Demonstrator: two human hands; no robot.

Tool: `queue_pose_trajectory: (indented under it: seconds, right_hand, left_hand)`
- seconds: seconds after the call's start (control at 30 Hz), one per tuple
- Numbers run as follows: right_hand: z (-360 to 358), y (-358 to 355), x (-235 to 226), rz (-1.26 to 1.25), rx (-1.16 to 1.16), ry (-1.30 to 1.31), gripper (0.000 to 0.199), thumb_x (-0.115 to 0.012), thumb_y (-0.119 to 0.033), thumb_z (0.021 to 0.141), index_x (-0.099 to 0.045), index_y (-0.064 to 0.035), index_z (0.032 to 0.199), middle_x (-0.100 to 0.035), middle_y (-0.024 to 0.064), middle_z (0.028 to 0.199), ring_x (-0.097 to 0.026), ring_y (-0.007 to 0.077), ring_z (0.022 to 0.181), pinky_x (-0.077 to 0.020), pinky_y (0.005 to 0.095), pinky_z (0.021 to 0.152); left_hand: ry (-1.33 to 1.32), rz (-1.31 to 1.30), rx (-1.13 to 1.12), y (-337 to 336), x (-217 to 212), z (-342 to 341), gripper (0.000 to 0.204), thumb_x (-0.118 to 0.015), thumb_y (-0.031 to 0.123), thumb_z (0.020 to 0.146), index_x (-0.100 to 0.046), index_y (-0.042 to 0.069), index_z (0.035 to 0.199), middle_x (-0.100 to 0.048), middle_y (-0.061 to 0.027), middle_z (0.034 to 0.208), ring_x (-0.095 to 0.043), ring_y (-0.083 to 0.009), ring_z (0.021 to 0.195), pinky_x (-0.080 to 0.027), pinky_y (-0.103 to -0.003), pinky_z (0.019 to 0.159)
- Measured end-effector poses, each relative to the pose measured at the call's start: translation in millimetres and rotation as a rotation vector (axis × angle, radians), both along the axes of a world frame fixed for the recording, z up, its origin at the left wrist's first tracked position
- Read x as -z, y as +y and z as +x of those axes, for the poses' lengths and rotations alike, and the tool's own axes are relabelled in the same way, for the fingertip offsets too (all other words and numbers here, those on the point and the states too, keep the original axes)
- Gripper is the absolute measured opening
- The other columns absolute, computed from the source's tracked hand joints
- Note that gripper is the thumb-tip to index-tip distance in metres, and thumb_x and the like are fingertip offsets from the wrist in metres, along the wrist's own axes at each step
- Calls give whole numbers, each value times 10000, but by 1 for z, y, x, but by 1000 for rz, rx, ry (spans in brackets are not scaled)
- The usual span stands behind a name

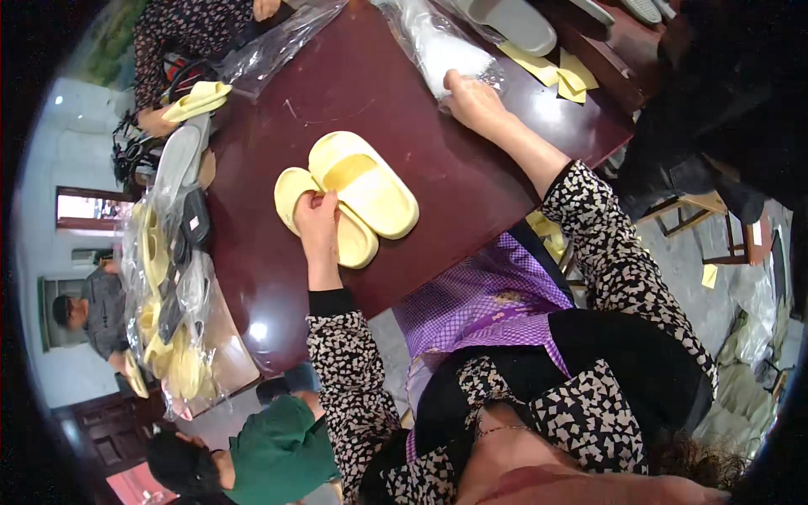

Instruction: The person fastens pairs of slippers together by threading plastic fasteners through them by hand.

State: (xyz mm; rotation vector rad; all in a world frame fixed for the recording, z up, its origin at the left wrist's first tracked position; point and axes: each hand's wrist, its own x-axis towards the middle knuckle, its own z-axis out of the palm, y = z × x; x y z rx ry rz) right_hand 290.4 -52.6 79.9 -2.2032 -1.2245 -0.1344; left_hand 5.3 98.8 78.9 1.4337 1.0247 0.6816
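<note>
Two pale yellow slide slippers lie close together on the dark red table (454, 210), soles down. My left hand (318, 225) is closed on the left slipper (358, 246), its fingers at the strap. The right slipper (391, 202) overlaps it slightly and sits farther from me, untouched by my right hand. That right hand (475, 103) reaches to the far right of the table, fingers closed at the near end of a stack of clear plastic bags (425, 42). Its exact pinch on the plastic is partly hidden.
Yellow paper pieces (572, 76) and grey slippers (513, 25) lie at the far right. Along the left edge are a grey slipper (178, 156), a black slipper (195, 217) and bagged yellow slippers (189, 366). A co-worker's hand (158, 122) holds yellow slippers; a green-shirted person (282, 446) is near left.
</note>
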Motion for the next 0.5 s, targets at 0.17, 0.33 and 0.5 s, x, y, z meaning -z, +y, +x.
queue_pose_trajectory:
  seconds: [0.17, 0.33, 0.5]
  right_hand:
    - [4, 5, 14, 49, -12, 6, 212, -607, -111, 765, -499, 21, 891, -620, 233, 846, -602, 396, 856, -472, 459, 716]
    - [8, -20, 22, 49, -57, 58, 175, -565, -69, 776, -504, 8, 921, -614, 232, 840, -596, 397, 839, -467, 451, 704]
    - [-19, -59, 5, 78, -117, 170, 158, -556, -33, 769, -518, -7, 919, -604, 186, 762, -606, 328, 726, -468, 391, 647]
  left_hand:
    - [-39, 50, -18, 6, 4, -6, 119, -599, 90, 838, -525, 23, 902, -506, 7, 762, -480, -56, 665, -391, -183, 576]
    - [-81, 89, 2, 10, 13, -14, 121, -601, 93, 838, -527, 23, 903, -496, 12, 766, -469, -52, 657, -384, -178, 573]
    - [-135, 240, -44, 3, 20, -22, 187, -594, 57, 837, -525, -20, 993, -520, -22, 848, -495, -69, 703, -411, -193, 620]
